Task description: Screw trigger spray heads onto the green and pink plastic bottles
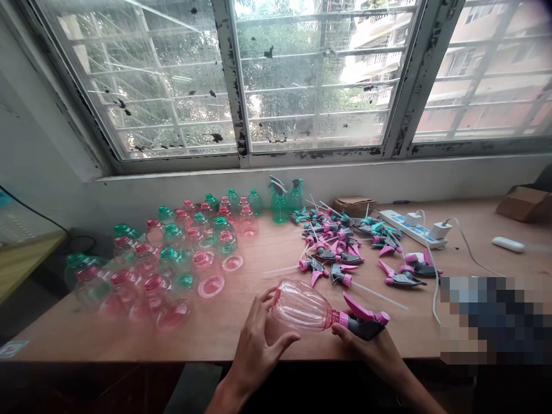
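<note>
A clear pink spray bottle (304, 306) lies tilted on its side above the table's front edge, its base to the left. A pink and grey trigger sprayer (364, 319) sits on its neck. My right hand (379, 352) is closed around the sprayer and neck from below, its thumb by the pink collar. My left hand (261, 342) is at the bottle's base, fingers reaching behind it and thumb stretched out apart from the bottle. Whether its hidden fingertips press on the base, I cannot tell. Loose trigger sprayers (334, 253) with thin tubes lie beyond the bottle.
Several pink bottles (144, 259) and green bottles (172, 236) without sprayers stand on the left. Two green bottles with sprayers (279, 207) stand by the wall. A white power strip (411, 229) with cables, a white oblong object (509, 244) and a cardboard box (524, 202) are on the right.
</note>
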`<state>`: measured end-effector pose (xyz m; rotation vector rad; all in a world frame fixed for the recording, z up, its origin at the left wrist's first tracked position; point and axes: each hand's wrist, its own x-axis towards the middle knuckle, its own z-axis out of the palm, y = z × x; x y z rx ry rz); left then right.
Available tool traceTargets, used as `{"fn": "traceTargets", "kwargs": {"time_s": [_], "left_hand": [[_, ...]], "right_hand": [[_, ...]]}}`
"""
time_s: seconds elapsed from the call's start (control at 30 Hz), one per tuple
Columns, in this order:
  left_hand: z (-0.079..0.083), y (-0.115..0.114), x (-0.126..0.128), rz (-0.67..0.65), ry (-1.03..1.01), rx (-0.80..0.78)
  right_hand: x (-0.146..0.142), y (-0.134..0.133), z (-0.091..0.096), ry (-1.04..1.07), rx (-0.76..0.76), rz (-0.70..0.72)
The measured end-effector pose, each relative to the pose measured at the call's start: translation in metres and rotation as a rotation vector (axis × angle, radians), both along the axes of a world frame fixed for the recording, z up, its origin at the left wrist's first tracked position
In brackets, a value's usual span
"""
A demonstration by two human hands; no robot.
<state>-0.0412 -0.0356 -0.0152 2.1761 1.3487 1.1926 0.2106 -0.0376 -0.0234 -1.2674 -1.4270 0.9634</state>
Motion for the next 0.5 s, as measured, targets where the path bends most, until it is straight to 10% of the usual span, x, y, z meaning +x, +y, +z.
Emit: {"fn": "traceTargets", "kwargs": {"time_s": [0.5], "left_hand": [[0.000, 0.000, 0.000, -0.004, 0.035, -0.026]], "right_hand": [[0.007, 0.010, -0.015, 0.173, -0.131, 0.091]]}}
